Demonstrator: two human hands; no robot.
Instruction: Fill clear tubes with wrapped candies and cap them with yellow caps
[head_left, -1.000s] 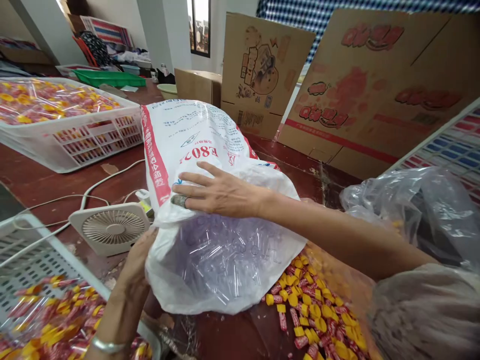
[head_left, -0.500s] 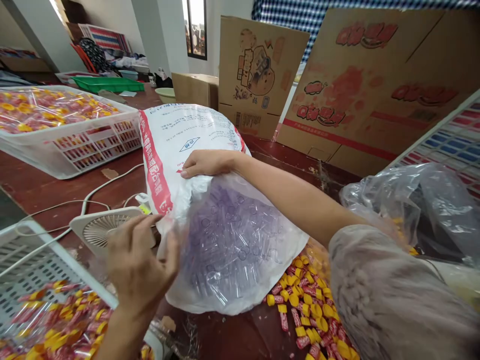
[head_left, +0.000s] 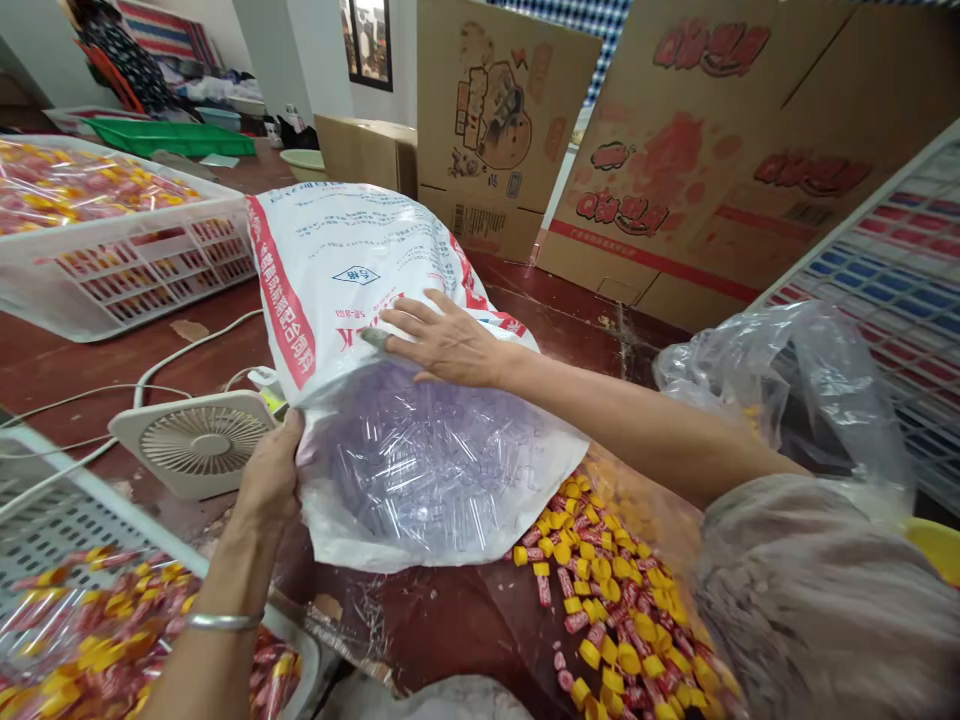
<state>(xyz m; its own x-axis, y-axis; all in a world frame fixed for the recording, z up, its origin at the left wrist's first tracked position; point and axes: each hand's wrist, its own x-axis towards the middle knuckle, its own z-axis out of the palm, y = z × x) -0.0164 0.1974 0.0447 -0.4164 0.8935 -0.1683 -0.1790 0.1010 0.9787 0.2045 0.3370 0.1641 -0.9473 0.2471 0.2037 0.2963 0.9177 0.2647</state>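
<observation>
A big white sack (head_left: 352, 270) with red print lies on the dark red table (head_left: 90, 370). Its inner clear liner (head_left: 420, 470) bulges toward me, full of small clear tubes. My right hand (head_left: 442, 340) lies flat on top of the sack, fingers spread, a ring on one finger. My left hand (head_left: 274, 470) grips the liner's left edge beside a small white fan (head_left: 196, 440); a silver bangle sits on that wrist. A heap of red and yellow wrapped candies (head_left: 615, 610) lies on clear film just right of the sack's mouth.
Two white baskets of candy packs stand at the far left (head_left: 120, 270) and near left (head_left: 67, 510). White cables (head_left: 150, 370) cross the table. Printed cardboard boxes (head_left: 675, 160) line the back. A crumpled clear bag (head_left: 795, 390) lies at right.
My right hand slid over the sack's top and now lies flat with fingers spread again. My left hand went from raised beside the liner back to gripping its left edge. The view shifted slightly.
</observation>
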